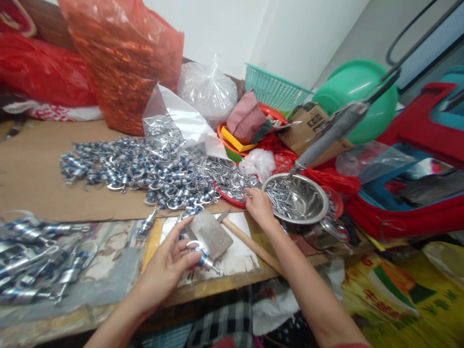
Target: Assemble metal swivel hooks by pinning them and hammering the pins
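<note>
Head view: the left hand point(165, 266) is closed around a small silver metal clamp with a blue band point(203, 258), thumb and fingers pinching it just above the near edge of the wooden bench point(232, 282). A grey rectangular metal block point(211, 233) lies on the bench just beyond this clamp, with a wooden handle point(250, 244) running diagonally beside it.

The right hand point(258, 205) reaches forward, fingers curled down at the near rim of a red round plastic tray heaped with small silver metal pieces point(232, 186). Whether its fingertips have hold of a piece cannot be told. Just right of this hand sits a round stainless steel bowl holding silver screws point(295, 198). A grey electric screwdriver on a black cable point(335, 128) hangs at a slant with its tip above the bowl.

A large heap of finished silver and blue clamps point(134, 166) is spread over the brown cardboard sheet point(32, 169) at the back of the bench. A second heap of like clamps point(32, 256) lies at the left near edge. An orange plastic bag point(125, 53), a clear plastic bag point(208, 89), a teal plastic basket point(273, 87) and a green plastic basin point(357, 94) stand behind.
</note>
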